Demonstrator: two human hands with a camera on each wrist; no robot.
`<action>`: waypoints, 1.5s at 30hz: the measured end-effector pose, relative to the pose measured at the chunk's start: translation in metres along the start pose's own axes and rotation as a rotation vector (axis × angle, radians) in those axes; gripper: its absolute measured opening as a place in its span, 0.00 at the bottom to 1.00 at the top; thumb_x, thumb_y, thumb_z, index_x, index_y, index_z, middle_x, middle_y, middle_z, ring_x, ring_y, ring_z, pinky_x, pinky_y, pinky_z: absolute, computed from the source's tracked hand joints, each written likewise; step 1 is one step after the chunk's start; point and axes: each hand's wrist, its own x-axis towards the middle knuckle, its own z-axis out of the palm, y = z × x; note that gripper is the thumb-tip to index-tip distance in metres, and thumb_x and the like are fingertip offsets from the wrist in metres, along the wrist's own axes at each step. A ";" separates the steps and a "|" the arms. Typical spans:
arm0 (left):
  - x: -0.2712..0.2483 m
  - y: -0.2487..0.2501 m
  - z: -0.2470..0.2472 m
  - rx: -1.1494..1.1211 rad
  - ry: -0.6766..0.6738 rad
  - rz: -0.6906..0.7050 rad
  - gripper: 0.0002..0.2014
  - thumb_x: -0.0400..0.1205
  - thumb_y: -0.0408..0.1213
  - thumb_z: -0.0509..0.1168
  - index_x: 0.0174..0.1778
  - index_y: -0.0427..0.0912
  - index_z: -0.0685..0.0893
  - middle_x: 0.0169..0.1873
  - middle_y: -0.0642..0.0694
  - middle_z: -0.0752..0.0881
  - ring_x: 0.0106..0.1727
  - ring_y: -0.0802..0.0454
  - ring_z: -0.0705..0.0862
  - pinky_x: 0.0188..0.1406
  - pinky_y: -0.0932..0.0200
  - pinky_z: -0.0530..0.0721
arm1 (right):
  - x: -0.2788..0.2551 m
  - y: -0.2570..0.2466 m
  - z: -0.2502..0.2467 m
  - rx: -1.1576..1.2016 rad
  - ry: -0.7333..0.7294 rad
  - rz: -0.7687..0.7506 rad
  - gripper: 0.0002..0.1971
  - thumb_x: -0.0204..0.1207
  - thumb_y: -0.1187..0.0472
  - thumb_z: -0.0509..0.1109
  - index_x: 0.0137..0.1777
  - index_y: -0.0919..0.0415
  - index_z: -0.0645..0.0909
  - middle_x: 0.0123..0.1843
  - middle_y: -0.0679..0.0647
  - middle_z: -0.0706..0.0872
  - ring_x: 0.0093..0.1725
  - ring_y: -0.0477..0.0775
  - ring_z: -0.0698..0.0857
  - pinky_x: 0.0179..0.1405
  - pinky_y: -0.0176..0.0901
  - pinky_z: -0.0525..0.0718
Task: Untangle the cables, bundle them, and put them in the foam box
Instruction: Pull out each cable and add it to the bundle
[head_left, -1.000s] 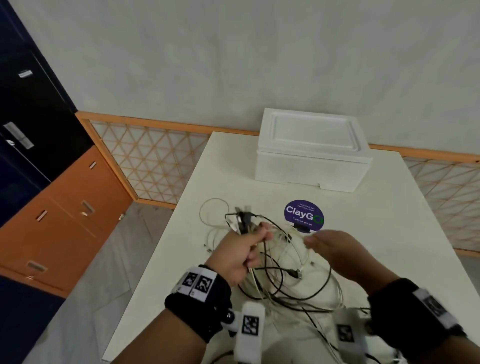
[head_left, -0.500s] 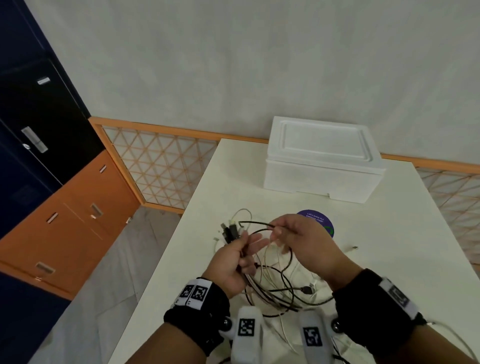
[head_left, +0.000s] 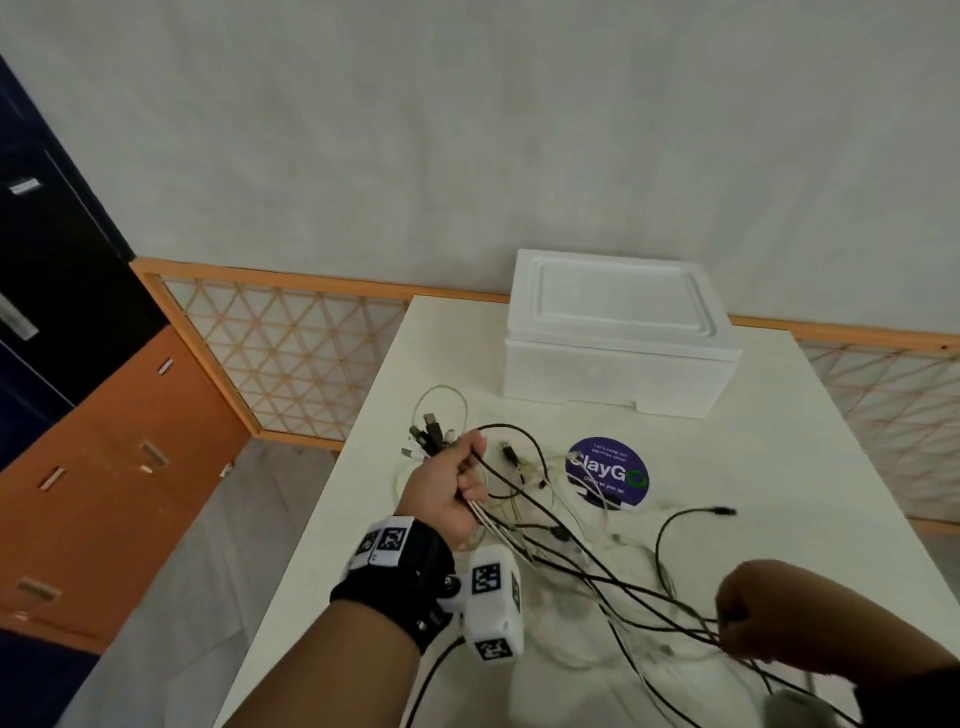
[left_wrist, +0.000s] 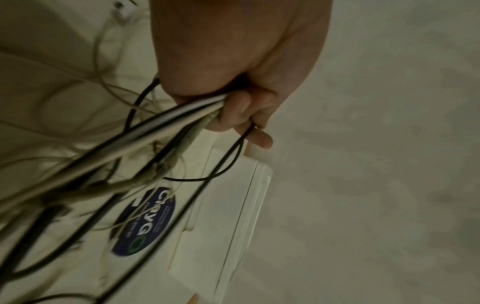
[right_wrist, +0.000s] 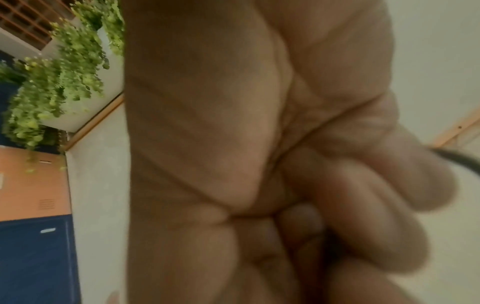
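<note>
Head view: left hand (head_left: 451, 499) gripped the plug ends of the cables (head_left: 561, 540) over the desk (head_left: 779, 467); right hand (head_left: 748, 618) probably pinched strands, pulling. Untangling was underway, nothing bundled, foam box (head_left: 618, 358) lidded.

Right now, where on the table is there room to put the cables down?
Bare tabletop lies right of the purple sticker and in front of the foam box. Another bare strip runs along the table's left edge, beside the left hand. It is crowded between the left hand and right hand, where the cables sprawl.
</note>
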 end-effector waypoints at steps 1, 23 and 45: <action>-0.002 -0.006 0.003 0.033 -0.009 -0.015 0.09 0.86 0.35 0.60 0.42 0.39 0.83 0.35 0.48 0.87 0.12 0.63 0.63 0.09 0.70 0.61 | 0.001 0.001 -0.001 -0.039 0.018 0.016 0.06 0.66 0.53 0.66 0.31 0.47 0.84 0.35 0.44 0.86 0.37 0.40 0.83 0.41 0.33 0.80; -0.013 -0.017 0.013 0.172 0.008 -0.101 0.13 0.86 0.35 0.59 0.39 0.38 0.84 0.31 0.50 0.87 0.11 0.63 0.63 0.09 0.71 0.60 | -0.013 -0.030 0.023 0.139 0.164 -0.163 0.04 0.64 0.48 0.66 0.35 0.40 0.82 0.32 0.39 0.84 0.33 0.38 0.81 0.36 0.30 0.80; -0.045 -0.044 0.050 0.296 -0.122 -0.132 0.11 0.81 0.37 0.66 0.35 0.38 0.88 0.31 0.49 0.84 0.14 0.62 0.62 0.11 0.69 0.58 | 0.012 -0.061 -0.005 0.544 0.529 -0.396 0.13 0.80 0.48 0.65 0.42 0.56 0.82 0.37 0.51 0.85 0.37 0.46 0.82 0.42 0.45 0.80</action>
